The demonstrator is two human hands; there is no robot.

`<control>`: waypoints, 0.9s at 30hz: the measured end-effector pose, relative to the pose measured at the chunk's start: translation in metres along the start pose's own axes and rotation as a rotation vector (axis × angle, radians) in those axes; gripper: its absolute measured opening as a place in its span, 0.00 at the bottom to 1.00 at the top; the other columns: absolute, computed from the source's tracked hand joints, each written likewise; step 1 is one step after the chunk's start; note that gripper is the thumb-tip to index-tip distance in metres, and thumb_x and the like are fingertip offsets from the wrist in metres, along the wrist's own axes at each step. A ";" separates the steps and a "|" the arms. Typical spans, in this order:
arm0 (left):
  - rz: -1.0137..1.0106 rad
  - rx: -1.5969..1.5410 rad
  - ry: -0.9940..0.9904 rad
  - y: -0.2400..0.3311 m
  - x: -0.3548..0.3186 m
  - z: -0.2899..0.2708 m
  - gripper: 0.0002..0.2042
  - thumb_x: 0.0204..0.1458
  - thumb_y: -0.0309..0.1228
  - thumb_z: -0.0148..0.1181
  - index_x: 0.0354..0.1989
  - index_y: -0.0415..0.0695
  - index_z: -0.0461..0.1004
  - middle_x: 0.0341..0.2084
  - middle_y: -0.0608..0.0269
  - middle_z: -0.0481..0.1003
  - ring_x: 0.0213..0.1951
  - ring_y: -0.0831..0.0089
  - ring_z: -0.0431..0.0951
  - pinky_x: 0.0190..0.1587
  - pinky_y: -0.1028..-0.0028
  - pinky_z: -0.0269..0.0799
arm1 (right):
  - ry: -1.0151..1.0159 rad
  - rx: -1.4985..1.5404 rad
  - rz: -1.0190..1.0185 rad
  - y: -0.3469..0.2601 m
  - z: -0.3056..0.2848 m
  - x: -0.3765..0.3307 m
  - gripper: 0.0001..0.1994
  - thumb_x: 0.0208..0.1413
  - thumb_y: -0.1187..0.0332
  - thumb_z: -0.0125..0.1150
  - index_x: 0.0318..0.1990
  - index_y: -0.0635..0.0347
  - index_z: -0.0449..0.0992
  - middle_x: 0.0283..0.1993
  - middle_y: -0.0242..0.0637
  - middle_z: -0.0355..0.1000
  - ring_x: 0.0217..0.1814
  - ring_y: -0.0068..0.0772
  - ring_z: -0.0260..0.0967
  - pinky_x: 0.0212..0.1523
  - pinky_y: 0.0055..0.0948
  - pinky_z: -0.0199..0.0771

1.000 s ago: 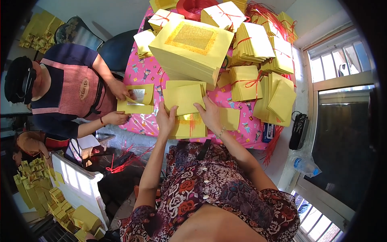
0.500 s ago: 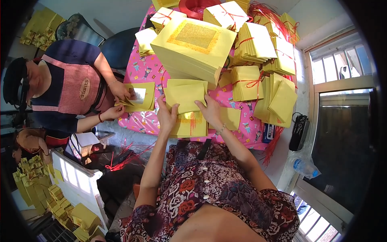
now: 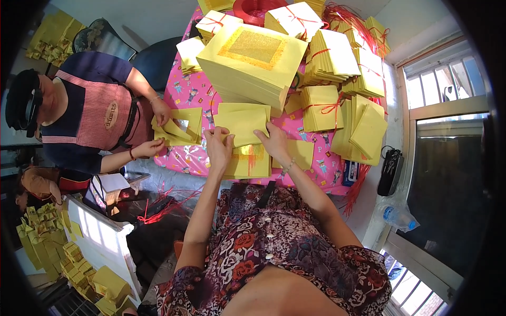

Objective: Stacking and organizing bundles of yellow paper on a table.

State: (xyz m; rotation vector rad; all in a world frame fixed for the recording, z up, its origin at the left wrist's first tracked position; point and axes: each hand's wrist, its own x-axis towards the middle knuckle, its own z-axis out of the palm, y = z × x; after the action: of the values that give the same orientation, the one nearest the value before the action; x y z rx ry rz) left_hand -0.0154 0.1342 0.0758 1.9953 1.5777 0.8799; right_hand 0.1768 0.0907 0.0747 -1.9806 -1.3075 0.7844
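A folded sheet of yellow paper (image 3: 243, 125) lies in front of me, over other yellow sheets. My left hand (image 3: 218, 148) is closed at its lower left corner, thumb and fingertips pinching the edge. At the right edge, my right hand (image 3: 274, 142) grips the same sheet, thumb on top and fingers along the side. Just below my hands, a stack of yellow sheets with an orange-red printed patch (image 3: 250, 161) sits at the table's near edge. Another yellow sheet (image 3: 301, 155) lies right of it, partly under my right wrist.
A tall yellow paper stack (image 3: 258, 50) stands beyond my hands on the pink patterned tablecloth (image 3: 185, 100). Bundles tied with red string (image 3: 322, 108) fill the right side. At left, a co-worker's hands (image 3: 159, 113) handle yellow sheets (image 3: 192, 118). A plastic bottle (image 3: 399, 218) lies by the window.
My left hand has shifted from the sheet's left side to its lower left corner, fingers drawing together. My right hand stays nearly still. The co-worker's upper hand has lifted away from a folded sheet.
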 end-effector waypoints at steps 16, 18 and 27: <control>0.195 0.119 -0.296 0.010 0.011 0.007 0.18 0.54 0.40 0.64 0.43 0.40 0.69 0.35 0.50 0.70 0.35 0.49 0.75 0.35 0.56 0.71 | -0.002 -0.062 0.005 0.009 0.005 0.007 0.21 0.54 0.52 0.64 0.36 0.65 0.73 0.34 0.54 0.75 0.40 0.60 0.73 0.39 0.51 0.70; 0.205 0.154 -0.281 0.009 0.009 0.010 0.19 0.52 0.40 0.65 0.43 0.40 0.69 0.35 0.50 0.70 0.35 0.49 0.75 0.35 0.56 0.71 | -0.013 -0.058 0.005 0.008 0.004 0.007 0.21 0.54 0.52 0.64 0.37 0.65 0.73 0.34 0.54 0.75 0.40 0.60 0.73 0.39 0.51 0.70; 0.281 0.233 -0.203 0.002 0.004 0.017 0.20 0.47 0.42 0.69 0.41 0.42 0.69 0.32 0.53 0.69 0.35 0.54 0.74 0.34 0.59 0.70 | -0.007 0.026 0.001 0.000 0.000 0.002 0.21 0.53 0.54 0.66 0.39 0.65 0.72 0.34 0.53 0.76 0.39 0.57 0.74 0.39 0.50 0.71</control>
State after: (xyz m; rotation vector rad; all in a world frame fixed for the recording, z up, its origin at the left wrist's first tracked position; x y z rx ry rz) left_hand -0.0011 0.1387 0.0658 2.4298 1.3588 0.5865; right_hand 0.1780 0.0927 0.0744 -1.9597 -1.2939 0.8054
